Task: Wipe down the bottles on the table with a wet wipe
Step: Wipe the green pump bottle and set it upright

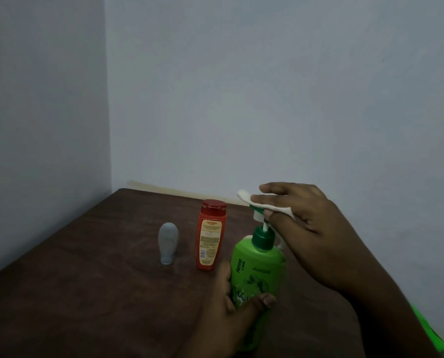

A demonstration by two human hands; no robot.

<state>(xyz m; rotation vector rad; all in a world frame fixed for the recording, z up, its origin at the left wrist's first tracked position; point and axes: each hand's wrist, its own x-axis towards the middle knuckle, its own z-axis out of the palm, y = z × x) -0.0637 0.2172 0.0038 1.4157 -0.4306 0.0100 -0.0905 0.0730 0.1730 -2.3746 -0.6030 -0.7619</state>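
Green pump bottle [257,267] upright on dark brown bench [86,293], near front edge, right of centre. Left hand [231,313] wrapped around lower body of bottle, thumb across label, gripping. Right hand [306,228] above pump head, fingers pressing folded white wet wipe [244,196] onto pump nozzle; closed on wipe. Red bottle [210,235] with red cap upright just left of and behind green bottle, not touching. Small grey bottle [168,243] standing cap-down further left, apart from red bottle. Plain pale walls [267,86] behind bench corner
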